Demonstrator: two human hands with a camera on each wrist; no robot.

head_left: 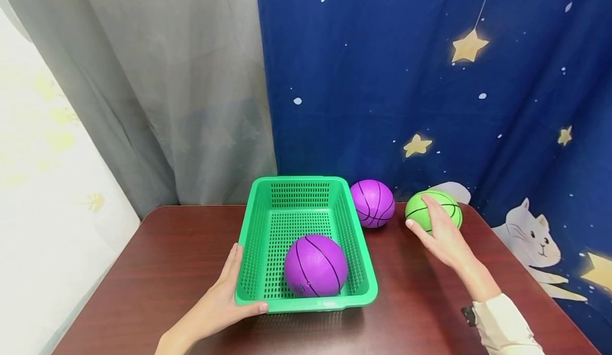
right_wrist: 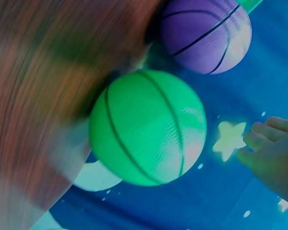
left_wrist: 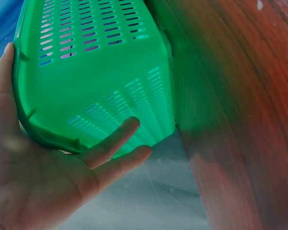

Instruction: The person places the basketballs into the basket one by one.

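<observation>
My left hand (head_left: 220,295) rests at the near left corner of a green plastic basket (head_left: 308,305). Its thumb lies along the near rim, and in the left wrist view its straight, spread fingers (left_wrist: 116,139) lie along the outside wall. Inside the basket, toward the near right, sits a purple ball (head_left: 315,266) with black lines. My right hand (head_left: 442,233) reaches over a green ball (head_left: 454,218) on the table's right, overlapping it in the head view. In the right wrist view a gap shows between the relaxed fingers and the green ball (right_wrist: 146,129).
Another purple ball (head_left: 373,203) sits just beyond the basket's right side, left of the green ball. Everything stands on a dark red wooden table (head_left: 191,248). Behind its far edge hang a grey curtain (head_left: 201,105) and a blue curtain (head_left: 363,78) with stars.
</observation>
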